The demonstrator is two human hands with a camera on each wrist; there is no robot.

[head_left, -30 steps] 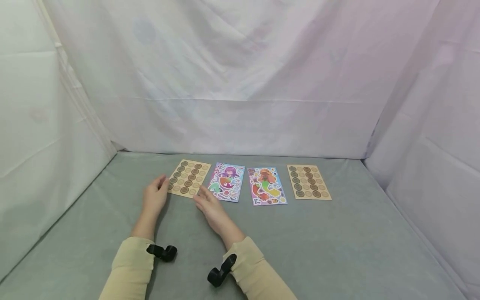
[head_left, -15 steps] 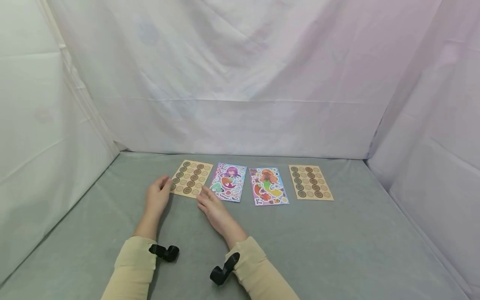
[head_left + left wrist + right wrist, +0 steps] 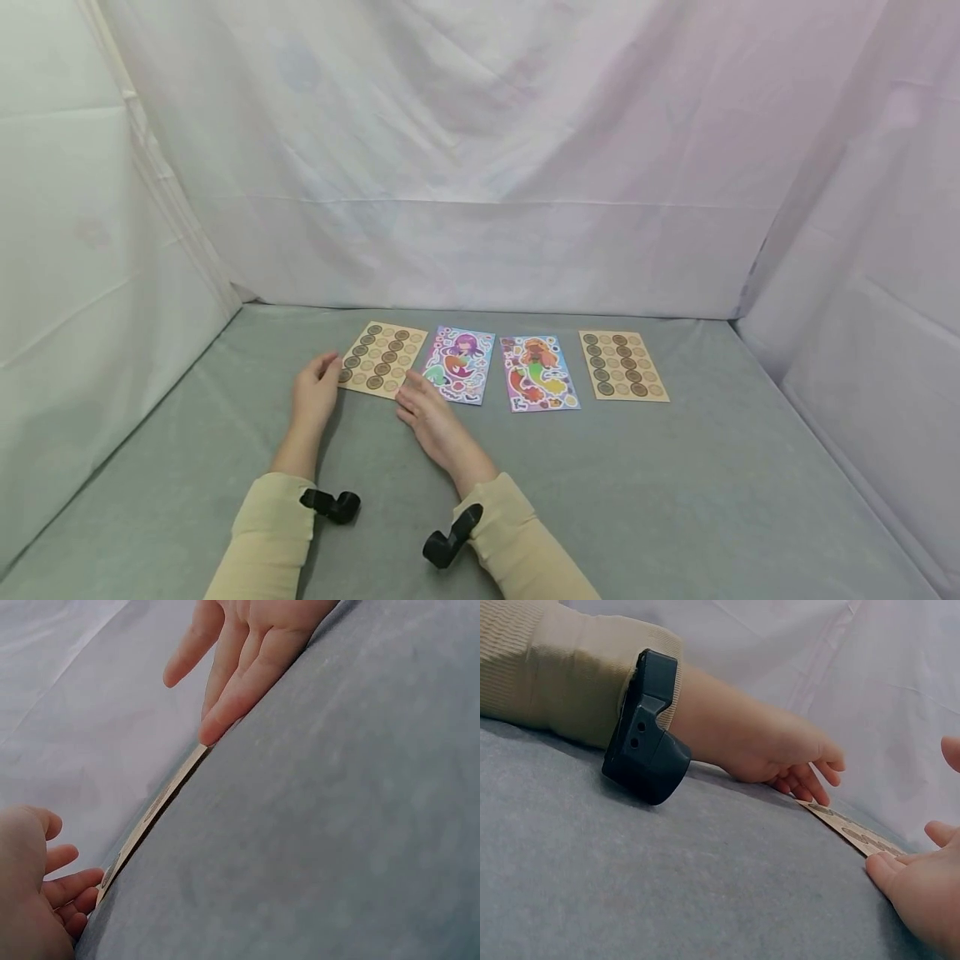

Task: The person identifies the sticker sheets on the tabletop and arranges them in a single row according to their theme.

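Observation:
A tan sheet of round stickers (image 3: 384, 357), printed with dark and light circles, lies flat on the grey cloth. My left hand (image 3: 313, 396) rests beside its left edge, fingertips touching the edge with fingers loosely bent. At the near right corner my right hand (image 3: 438, 421) touches the sheet with fairly straight fingers. In the left wrist view the sheet (image 3: 154, 810) appears edge-on between the left hand (image 3: 34, 889) and the right hand (image 3: 251, 656). The right wrist view shows the left hand (image 3: 776, 750) at one end of the sheet and the right hand (image 3: 926, 892) at the other.
To the right lie a purple-haired mermaid sticker sheet (image 3: 460, 367), an orange-haired mermaid sticker sheet (image 3: 538, 375) and another tan circle sheet (image 3: 622, 365). White curtains (image 3: 480, 250) enclose the grey cloth (image 3: 600, 492). A black camera (image 3: 453, 537) sits on each wrist.
The head view has shifted slightly, so everything sits a little farther right in it. Both hands keep their places at the left tan sheet, and the sheets lie as before.

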